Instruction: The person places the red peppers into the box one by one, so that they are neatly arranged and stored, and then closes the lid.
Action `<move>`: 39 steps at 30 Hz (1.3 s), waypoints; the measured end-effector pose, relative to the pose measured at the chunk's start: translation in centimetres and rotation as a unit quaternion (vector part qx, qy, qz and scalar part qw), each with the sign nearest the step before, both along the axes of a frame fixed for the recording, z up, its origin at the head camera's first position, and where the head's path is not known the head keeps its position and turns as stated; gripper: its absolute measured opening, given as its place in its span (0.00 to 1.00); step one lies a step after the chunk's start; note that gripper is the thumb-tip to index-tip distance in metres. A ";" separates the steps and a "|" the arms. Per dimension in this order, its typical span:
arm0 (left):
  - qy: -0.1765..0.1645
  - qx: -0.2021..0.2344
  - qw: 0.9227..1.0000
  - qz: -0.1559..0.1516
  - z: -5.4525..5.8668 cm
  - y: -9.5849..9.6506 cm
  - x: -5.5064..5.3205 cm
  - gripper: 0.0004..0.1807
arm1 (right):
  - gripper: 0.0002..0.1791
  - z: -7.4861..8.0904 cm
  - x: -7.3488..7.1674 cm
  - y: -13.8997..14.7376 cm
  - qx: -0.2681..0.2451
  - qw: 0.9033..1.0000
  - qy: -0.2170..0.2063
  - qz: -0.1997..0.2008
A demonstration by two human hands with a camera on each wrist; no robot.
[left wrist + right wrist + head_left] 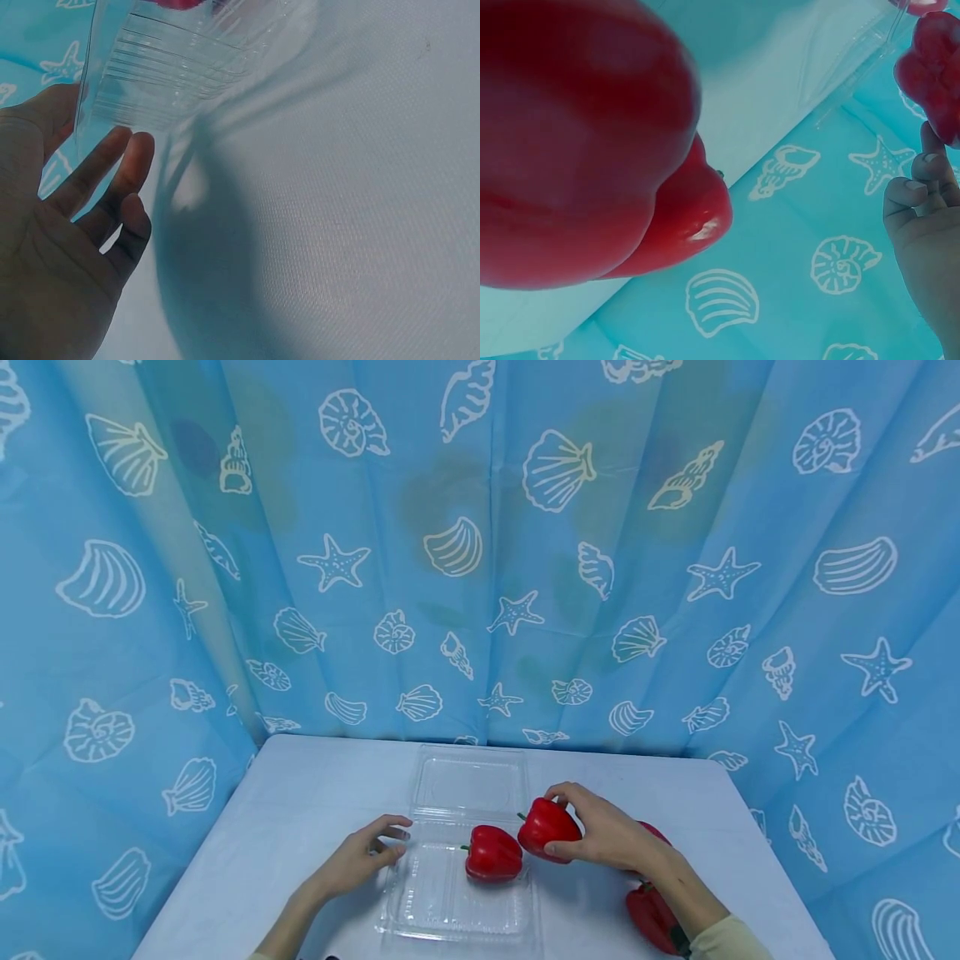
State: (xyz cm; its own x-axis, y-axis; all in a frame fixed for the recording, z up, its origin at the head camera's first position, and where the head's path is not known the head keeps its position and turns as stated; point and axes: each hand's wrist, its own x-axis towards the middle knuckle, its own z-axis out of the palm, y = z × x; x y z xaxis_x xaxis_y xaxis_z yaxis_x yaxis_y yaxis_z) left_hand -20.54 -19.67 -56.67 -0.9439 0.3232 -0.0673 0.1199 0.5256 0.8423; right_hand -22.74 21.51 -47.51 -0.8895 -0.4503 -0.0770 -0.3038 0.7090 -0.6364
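A red bell pepper [550,830] is held in my right hand [600,831], above the right side of a clear plastic container [427,893]. The right wrist view shows the fingertips of this hand [937,217] against the held pepper [934,71]. Another red bell pepper [493,854] lies inside the container, its green stem pointing left. My left hand [360,860] is at the container's left edge, fingers apart and loosely bent. In the left wrist view, the fingers of the left hand [82,202] are close to the container's wall [165,67]; whether they touch it is unclear.
More red bell peppers [652,917] lie on the white table [600,918] to the right, partly hidden under my right forearm. The container's lid [471,783] lies opened back toward a blue shell-patterned curtain [480,610]. A small dark object [332,957] shows at the bottom edge.
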 end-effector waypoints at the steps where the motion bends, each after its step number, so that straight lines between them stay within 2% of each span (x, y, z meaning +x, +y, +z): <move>1: 0.000 0.000 1.000 0.000 0.0 0.0 0.0 0.24 | 0.50 0.0 0.0 -0.1 -0.002 1.000 -0.002 0.003; 12: 0.005 0.003 1.000 -0.007 0.1 -0.1 -0.1 0.24 | 0.48 0.2 0.4 -0.7 -0.007 1.000 -0.013 0.012; 22: 0.004 0.005 1.000 -0.005 -0.1 -0.2 -0.2 0.24 | 0.47 0.6 0.8 -1.3 -0.002 0.999 0.005 0.041; 39: 0.004 -0.001 1.000 0.000 -0.1 0.0 -0.1 0.23 | 0.47 0.4 1.3 -2.3 -0.007 0.997 -0.018 0.069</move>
State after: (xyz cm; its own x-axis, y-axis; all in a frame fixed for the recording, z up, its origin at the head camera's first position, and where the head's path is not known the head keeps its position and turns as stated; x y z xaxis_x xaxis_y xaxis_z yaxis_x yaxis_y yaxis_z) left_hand -20.60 -19.70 -56.81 -0.9447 0.3224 -0.0601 0.1268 0.5280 0.8397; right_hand -21.39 19.16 -47.12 -0.8159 -0.5694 -0.1009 -0.3744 0.6531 -0.6582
